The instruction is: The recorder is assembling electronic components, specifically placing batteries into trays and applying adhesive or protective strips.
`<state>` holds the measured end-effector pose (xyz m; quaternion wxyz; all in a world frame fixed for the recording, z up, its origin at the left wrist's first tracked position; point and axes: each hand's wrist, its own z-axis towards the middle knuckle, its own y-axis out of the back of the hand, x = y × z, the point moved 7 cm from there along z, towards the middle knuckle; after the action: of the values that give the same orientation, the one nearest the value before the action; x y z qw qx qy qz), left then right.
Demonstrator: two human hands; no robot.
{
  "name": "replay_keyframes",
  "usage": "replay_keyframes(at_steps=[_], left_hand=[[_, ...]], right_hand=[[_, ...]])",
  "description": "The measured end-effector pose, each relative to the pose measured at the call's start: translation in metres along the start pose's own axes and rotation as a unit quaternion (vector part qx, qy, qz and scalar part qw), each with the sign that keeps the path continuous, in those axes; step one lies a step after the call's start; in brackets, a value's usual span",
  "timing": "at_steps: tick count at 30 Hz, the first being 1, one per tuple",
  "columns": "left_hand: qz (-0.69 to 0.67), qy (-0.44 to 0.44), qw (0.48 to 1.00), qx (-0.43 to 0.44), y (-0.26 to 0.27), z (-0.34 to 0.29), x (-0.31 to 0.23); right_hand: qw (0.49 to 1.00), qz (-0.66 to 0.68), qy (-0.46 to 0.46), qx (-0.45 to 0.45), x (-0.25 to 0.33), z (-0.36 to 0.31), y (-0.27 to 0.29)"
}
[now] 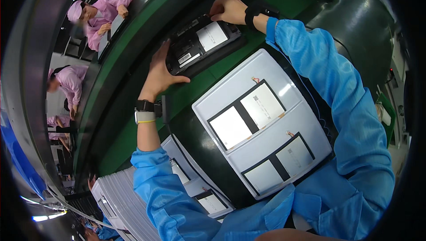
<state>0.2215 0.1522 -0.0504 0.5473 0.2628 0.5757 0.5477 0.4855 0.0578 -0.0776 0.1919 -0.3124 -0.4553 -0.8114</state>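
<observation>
A black laptop-like chassis (183, 45) lies open on the green work surface at the far middle. Set into it is a battery pack with a silver-white face (212, 36). My left hand (159, 70) rests along the chassis's left end, fingers stretched out and thumb spread apart. At the far right corner, my right hand (228, 9) has its fingertips pinched together near the chassis edge. Whatever they hold is hidden by the fingers. Nearer to me, a white tray (208, 101) carries two similar black-and-silver battery packs (262, 104), (295, 154) with short thin wires.
At the lower left stands a stack of white trays (128, 192), beside another tray (166, 145) with battery packs. A dark raised edge (111, 74) runs along the line's far side. Beyond it, people in pink work clothes (104, 15) sit at work. A dark cable curves under my right arm.
</observation>
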Motion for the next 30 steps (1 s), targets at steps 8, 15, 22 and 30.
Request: replay_keyframes(at_steps=[8,15,22,30], left_hand=[[-0.055,0.011,0.998,-0.027,-0.009,-0.002,0.011],[-0.085,0.028,0.996,-0.022,-0.017,-0.004,0.022],[-0.056,0.031,0.998,0.004,-0.02,-0.006,0.02],[-0.023,0.011,1.0,-0.01,-0.015,-0.01,0.02]], right_hand=[[0.999,0.027,0.005,-0.022,-0.004,-0.003,-0.02],[0.998,-0.001,0.049,-0.031,0.013,-0.011,-0.026],[0.993,-0.056,0.077,0.066,0.015,-0.023,-0.034],[0.99,-0.087,0.083,0.073,0.017,-0.027,-0.048]])
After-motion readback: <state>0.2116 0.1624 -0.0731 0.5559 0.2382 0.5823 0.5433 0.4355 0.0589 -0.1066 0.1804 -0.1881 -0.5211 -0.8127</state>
